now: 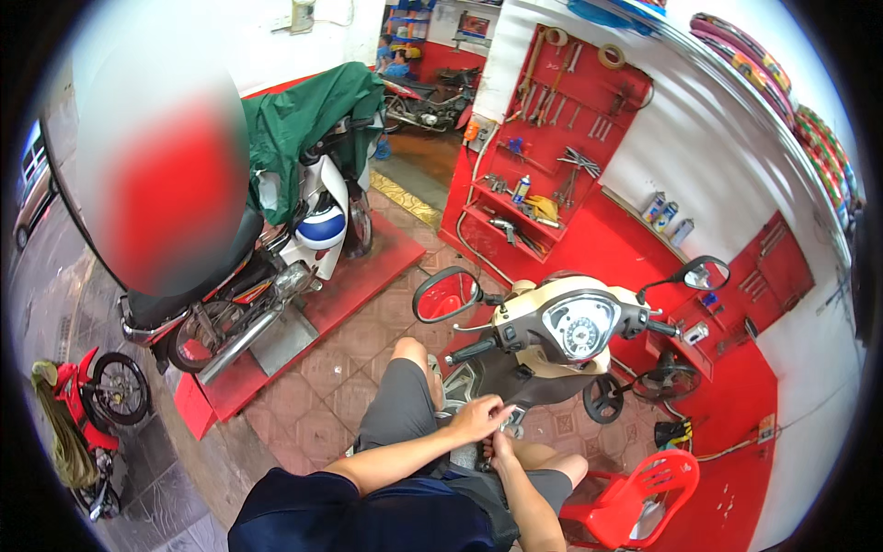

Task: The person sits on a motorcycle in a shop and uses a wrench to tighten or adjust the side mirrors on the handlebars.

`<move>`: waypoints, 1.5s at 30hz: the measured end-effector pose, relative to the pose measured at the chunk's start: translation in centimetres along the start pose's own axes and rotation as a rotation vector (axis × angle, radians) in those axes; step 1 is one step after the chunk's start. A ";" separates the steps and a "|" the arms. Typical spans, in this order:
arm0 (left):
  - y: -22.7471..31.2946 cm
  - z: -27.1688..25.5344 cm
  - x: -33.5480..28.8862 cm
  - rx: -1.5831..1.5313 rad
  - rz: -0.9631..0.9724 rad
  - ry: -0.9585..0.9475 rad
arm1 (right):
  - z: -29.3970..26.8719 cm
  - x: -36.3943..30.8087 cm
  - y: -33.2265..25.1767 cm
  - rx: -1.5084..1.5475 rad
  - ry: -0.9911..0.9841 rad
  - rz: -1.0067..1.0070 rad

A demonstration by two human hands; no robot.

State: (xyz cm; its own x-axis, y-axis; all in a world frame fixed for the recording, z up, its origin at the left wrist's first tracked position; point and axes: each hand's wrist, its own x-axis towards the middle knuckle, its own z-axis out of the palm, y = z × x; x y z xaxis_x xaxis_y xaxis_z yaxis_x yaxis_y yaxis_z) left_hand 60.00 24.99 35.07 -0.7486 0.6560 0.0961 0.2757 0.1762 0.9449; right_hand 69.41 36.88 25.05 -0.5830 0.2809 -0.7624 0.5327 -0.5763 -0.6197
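Observation:
My left hand [475, 419] reaches in from the lower left, its fingers bent and drawn together just above my right hand [499, 449]. The right hand is closed, with its thumb side up. Both meet over my lap, close to a small greyish piece; what they grip is too small to make out. Directly ahead stands a cream and dark scooter [538, 368], with its round dial [581, 333] and handlebars facing me. Its left mirror [447, 294] and left handgrip [472, 351] lie just beyond my knee. Neither hand touches the handlebars.
A red plastic chair [635, 501] stands close on my right. At left, a motorbike [248, 304] rests on a red ramp [368, 276], partly hidden by a blurred patch. A red tool board [570, 110] hangs ahead; spray cans [664, 216] line a ledge. A fan [664, 377] stands right.

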 end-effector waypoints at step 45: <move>-17.1 8.9 1.9 0.510 -0.396 -0.139 | -4.9 5.8 4.8 0.225 -0.034 -0.112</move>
State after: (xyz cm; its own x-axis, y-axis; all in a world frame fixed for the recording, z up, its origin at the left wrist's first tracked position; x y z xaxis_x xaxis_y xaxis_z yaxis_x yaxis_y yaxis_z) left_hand 59.24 29.81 16.34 -0.7769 0.5528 -0.3015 0.2720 0.7265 0.6310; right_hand 71.54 39.52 16.76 -0.6529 0.3287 -0.6824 0.3158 -0.7008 -0.6397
